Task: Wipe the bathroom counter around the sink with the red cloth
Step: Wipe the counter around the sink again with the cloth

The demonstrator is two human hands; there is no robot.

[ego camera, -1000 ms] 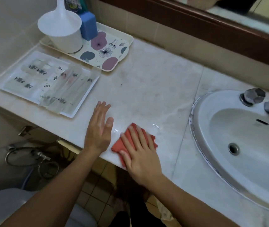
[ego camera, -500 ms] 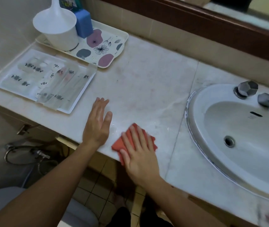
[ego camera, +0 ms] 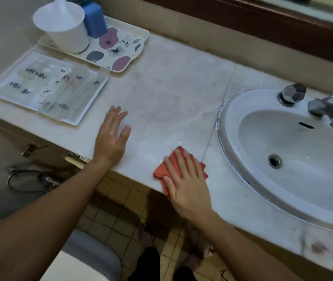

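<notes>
The right hand (ego camera: 188,179) lies flat on the red cloth (ego camera: 162,171), fingers straight and slightly spread, pressing it onto the marble surface (ego camera: 171,94) at its front edge, just left of the sink (ego camera: 283,179). The cloth is folded; its corners show beyond the fingertips and past the thumb side, and part of it hangs over the surface's edge. A seam in the marble runs just beside the cloth, between it and the sink rim.

The left hand (ego camera: 112,138) rests palm down on the bare surface, well left of the sink and apart from the cloth, its fingers straight and holding nothing.

Farther left of the sink, a flat white tray (ego camera: 92,116) carries clear packets with dark print. Behind it sits a floral tray (ego camera: 121,51) holding a white cup (ego camera: 68,35) with a funnel-shaped lid and a blue block (ego camera: 95,19) just beside the cup. At the back rim of the sink stand a faceted metal knob (ego camera: 293,93) and a metal tap (ego camera: 331,112). A wet sheen shows on the marble near the cloth.
</notes>
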